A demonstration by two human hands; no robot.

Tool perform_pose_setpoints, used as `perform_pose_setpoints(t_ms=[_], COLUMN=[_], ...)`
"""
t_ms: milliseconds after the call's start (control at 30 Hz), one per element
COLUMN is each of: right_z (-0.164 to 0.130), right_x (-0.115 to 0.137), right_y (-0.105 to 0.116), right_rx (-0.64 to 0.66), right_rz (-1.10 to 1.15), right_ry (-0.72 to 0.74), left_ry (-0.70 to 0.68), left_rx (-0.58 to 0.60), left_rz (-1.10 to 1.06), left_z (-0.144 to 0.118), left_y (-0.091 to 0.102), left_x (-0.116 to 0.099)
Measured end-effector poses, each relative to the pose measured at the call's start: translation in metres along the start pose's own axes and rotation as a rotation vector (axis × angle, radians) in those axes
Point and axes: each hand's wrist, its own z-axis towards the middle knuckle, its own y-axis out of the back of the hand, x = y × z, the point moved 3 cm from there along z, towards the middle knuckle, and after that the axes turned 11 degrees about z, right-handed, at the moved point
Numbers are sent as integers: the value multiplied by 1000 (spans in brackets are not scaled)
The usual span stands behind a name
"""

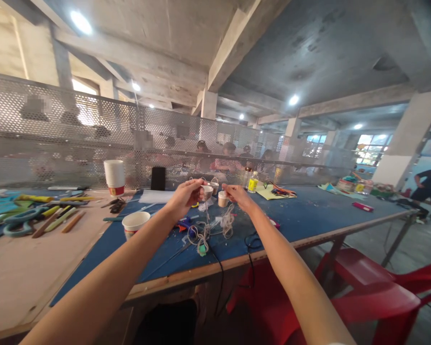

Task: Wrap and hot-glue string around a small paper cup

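My left hand (186, 197) is raised over the blue table and pinches a small white cup (207, 192) at its side. To the right, my right hand (239, 197) has its fingertips pressed together; whatever lies between them is too small to make out. Just beside those fingertips is a small pale cup (222, 200). A loose tangle of light string (227, 224) spreads on the table below both hands. Left of the string lies a blue tool with an orange part (184, 224), partly hidden by clutter.
A paper cup (135, 220) stands by my left forearm, with a cup stack (114, 175) behind. Blue-handled scissors (23, 221) and several tools lie left. A yellow-labelled bottle (253, 184) stands right. A perforated screen (172, 139) borders the back; red chairs (377, 302) are lower right.
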Motion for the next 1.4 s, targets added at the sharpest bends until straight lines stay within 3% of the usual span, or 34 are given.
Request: perform_pose_setpoints(t_ms=[167,267,400,567,700,800,1033,1200,1400], right_z=[-20,-25,-18,-7,-8,-15,-29,-32,-32], right_x=[-35,-41,-30,-9,-10,-22,-48,-59,-78], right_y=[22,26,10,-24,-23,-9,15,23,33], right_rx=[-25,-50,-6,137,138,132,167,140,56], right_rz=[93,108,40,-48,-77,-68,-59,13,-93], right_ry=[-76,-56,-32,13,-17,-83,-129,-196,-300], left_ry=[-177,-177,-37,45,92,65,-100,-194,-284], left_rx=[-253,-336,-145,98,110,39,-178,-257,-331], left_rz=[-128,-12,410,401,419,365,99,-49,-182], left_z=[0,0,3,12,15,12,9,5,-4], left_y=[34,43,19,-17,-13,4,34,39,42], left_x=[-34,-35,-8,32,44,33,-19,-41,-68])
